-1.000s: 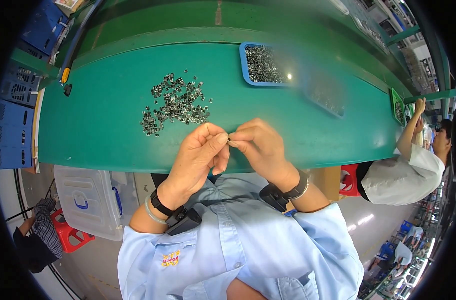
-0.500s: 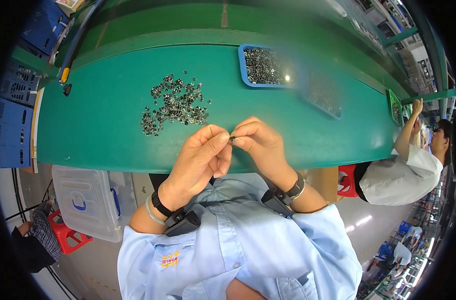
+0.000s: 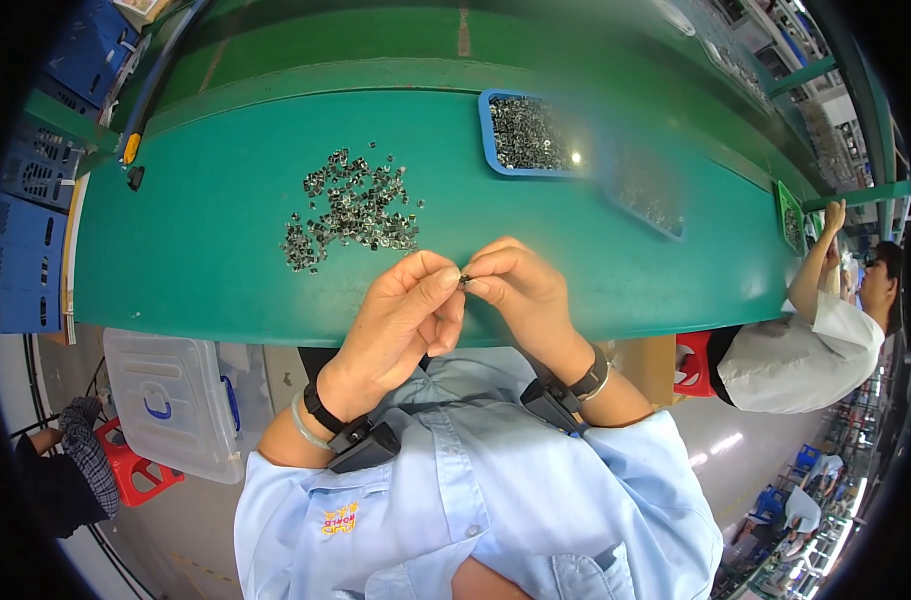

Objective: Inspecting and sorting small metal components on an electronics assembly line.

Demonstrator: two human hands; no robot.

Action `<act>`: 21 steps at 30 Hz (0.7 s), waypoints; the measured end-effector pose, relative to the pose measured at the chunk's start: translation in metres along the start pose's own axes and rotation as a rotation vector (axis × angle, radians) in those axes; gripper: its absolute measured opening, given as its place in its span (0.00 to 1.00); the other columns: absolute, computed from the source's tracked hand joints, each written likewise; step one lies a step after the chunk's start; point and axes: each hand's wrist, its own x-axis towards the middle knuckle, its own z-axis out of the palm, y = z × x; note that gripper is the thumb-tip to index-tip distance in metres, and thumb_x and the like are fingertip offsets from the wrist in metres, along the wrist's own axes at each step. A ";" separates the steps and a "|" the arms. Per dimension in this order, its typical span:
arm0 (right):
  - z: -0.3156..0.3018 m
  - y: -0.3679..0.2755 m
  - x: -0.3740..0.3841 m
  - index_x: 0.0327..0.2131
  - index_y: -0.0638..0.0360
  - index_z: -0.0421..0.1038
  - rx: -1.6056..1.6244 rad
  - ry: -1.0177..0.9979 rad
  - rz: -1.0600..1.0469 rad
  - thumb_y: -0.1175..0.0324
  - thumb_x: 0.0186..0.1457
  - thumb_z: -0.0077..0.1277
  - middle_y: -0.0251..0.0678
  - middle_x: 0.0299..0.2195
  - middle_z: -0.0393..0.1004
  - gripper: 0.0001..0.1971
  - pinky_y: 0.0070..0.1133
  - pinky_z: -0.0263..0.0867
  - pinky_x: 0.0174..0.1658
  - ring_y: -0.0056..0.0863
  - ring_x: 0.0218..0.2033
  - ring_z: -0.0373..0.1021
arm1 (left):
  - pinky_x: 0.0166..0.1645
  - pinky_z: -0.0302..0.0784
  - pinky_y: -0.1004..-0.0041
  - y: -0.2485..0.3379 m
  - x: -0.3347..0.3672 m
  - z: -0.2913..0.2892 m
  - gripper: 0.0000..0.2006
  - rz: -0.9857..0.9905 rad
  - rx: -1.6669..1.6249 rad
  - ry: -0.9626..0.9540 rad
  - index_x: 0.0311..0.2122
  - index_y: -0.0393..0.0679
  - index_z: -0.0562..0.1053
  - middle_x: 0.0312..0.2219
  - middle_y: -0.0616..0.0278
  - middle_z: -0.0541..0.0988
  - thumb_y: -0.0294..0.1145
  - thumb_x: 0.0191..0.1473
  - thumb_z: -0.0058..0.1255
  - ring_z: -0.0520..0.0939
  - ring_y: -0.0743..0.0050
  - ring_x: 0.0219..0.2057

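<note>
My left hand [image 3: 401, 320] and my right hand [image 3: 521, 290] meet fingertip to fingertip over the near edge of the green table [image 3: 206, 250]. Between them they pinch one small dark metal part [image 3: 465, 281]. A loose pile of several small metal parts [image 3: 351, 208] lies on the table just beyond and left of my left hand. Both wrists wear dark bands, and light blue sleeves cover my arms.
A blue tray [image 3: 531, 133] filled with small metal parts sits at the far centre, with a second tray [image 3: 644, 198] to its right. A person in white [image 3: 811, 335] works at the right end. A clear plastic bin [image 3: 171, 400] and a red stool [image 3: 131, 470] stand below left.
Both hands have stayed together at the same spot; only the fingers have shifted slightly around the small part.
</note>
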 end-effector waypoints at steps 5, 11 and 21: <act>-0.001 0.000 0.001 0.30 0.60 0.72 -0.033 -0.001 -0.028 0.78 0.48 0.55 0.32 0.29 0.71 0.04 0.17 0.64 0.35 0.21 0.31 0.67 | 0.15 0.55 0.80 -0.002 0.001 0.000 0.08 0.014 0.004 -0.005 0.32 0.42 0.65 0.14 0.63 0.68 0.35 0.60 0.42 0.64 0.80 0.12; -0.002 -0.003 0.002 0.30 0.59 0.72 -0.091 -0.002 -0.061 0.77 0.48 0.55 0.32 0.28 0.72 0.04 0.18 0.64 0.34 0.21 0.30 0.67 | 0.15 0.56 0.80 0.000 0.000 0.001 0.08 0.026 0.030 -0.011 0.32 0.42 0.65 0.15 0.63 0.69 0.35 0.60 0.42 0.65 0.80 0.13; -0.005 -0.003 0.005 0.31 0.57 0.72 -0.241 -0.019 -0.156 0.75 0.48 0.56 0.32 0.28 0.72 0.05 0.19 0.65 0.33 0.23 0.30 0.68 | 0.17 0.61 0.82 0.003 0.001 -0.004 0.08 0.031 0.079 -0.052 0.34 0.40 0.65 0.20 0.64 0.72 0.35 0.59 0.44 0.70 0.82 0.16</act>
